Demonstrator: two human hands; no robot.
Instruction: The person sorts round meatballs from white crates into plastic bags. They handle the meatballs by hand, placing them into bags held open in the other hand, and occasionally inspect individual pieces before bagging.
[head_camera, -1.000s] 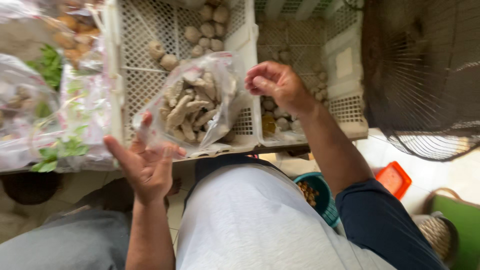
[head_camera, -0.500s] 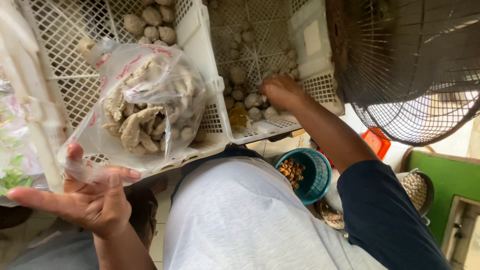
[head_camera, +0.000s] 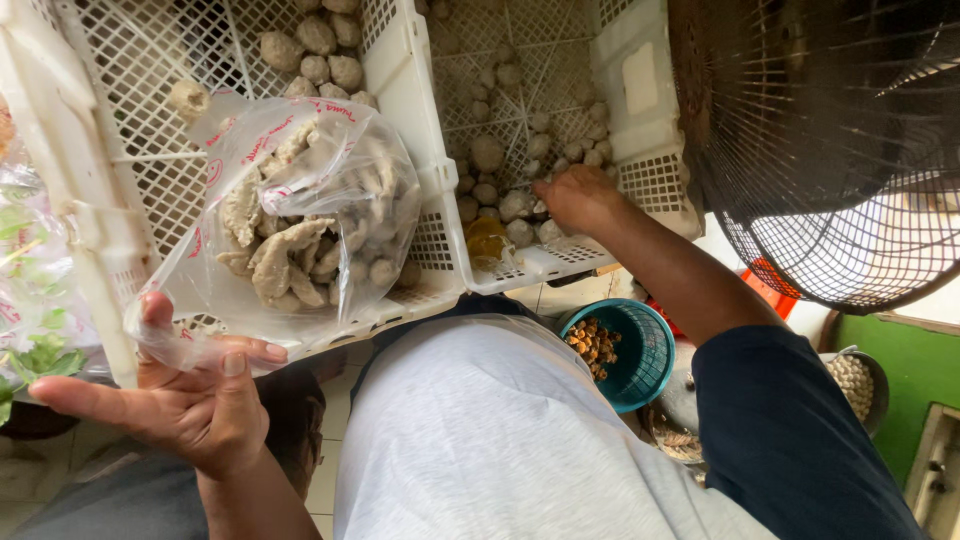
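With the left hand (head_camera: 190, 400) pinching the clear bag (head_camera: 300, 215) of pale roots open over the near-left crate (head_camera: 100, 150), the right hand (head_camera: 575, 195), closed around roots (head_camera: 500, 200) in the right crate (head_camera: 640, 120), should probably grip firmly.

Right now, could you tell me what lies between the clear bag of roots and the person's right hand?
In the head view, the white crate wall stands between the clear bag and the right hand, with a few loose round tubers beyond it.
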